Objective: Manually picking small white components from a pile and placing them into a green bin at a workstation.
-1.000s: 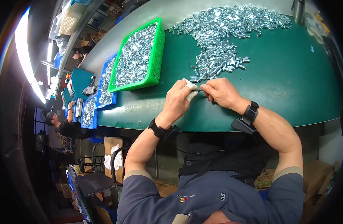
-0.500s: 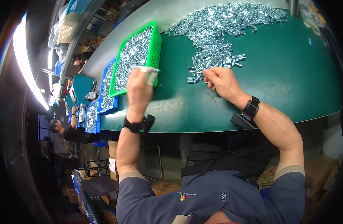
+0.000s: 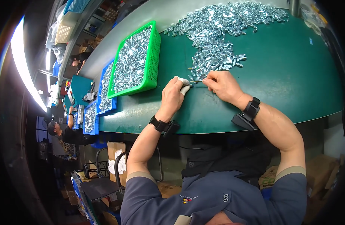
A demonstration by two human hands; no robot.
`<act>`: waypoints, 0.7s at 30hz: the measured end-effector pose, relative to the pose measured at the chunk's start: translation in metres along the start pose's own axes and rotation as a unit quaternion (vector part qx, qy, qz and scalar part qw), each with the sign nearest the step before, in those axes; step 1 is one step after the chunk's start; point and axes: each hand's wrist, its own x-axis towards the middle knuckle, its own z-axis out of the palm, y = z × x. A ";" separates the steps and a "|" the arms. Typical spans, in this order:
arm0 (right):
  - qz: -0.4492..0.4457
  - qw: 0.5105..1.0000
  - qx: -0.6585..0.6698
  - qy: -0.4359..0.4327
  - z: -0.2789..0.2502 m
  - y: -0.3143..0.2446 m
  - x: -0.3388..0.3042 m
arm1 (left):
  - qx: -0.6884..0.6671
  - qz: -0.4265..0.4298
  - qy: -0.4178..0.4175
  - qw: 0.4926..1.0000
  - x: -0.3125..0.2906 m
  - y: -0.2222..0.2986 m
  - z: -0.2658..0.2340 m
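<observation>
My right hand [image 3: 223, 87] pinches a thin metal rod [image 3: 197, 81] that points left over the green tabletop. White coverings sit on the thumb and a fingertip of my left hand [image 3: 172, 96]. Those covered fingers are closed on a small shiny metal piece [image 3: 191, 85], mostly hidden, right at the rod's tip. Just beyond both hands, a loose heap of small silvery metal pieces [image 3: 213, 56] spreads toward the back of the table. To the left stands a green plastic basket [image 3: 153, 60], filled with similar pieces.
Blue trays of metal pieces [image 3: 90, 118] stand left of and beneath the basket. The green tabletop [image 3: 277, 71] curves along its near edge. A black chair [image 3: 101, 185] and a cardboard box [image 3: 116, 150] are below left. Another person [image 3: 65, 131] works at the far left.
My left hand has moved right and nearer, from over the green basket to the rod's tip. My right hand stays nearly in place, its rod still pointing left.
</observation>
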 end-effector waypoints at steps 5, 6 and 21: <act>-0.017 0.998 -0.058 -0.007 -0.001 0.002 -0.002 | -0.139 -0.074 0.027 0.987 -0.007 0.010 -0.002; -0.018 0.998 -0.056 -0.015 -0.001 0.001 -0.002 | -0.168 -0.092 0.036 0.981 -0.007 0.012 -0.003; 0.052 0.996 0.006 -0.071 0.001 -0.008 -0.007 | -0.126 0.046 0.041 0.990 -0.003 0.028 0.004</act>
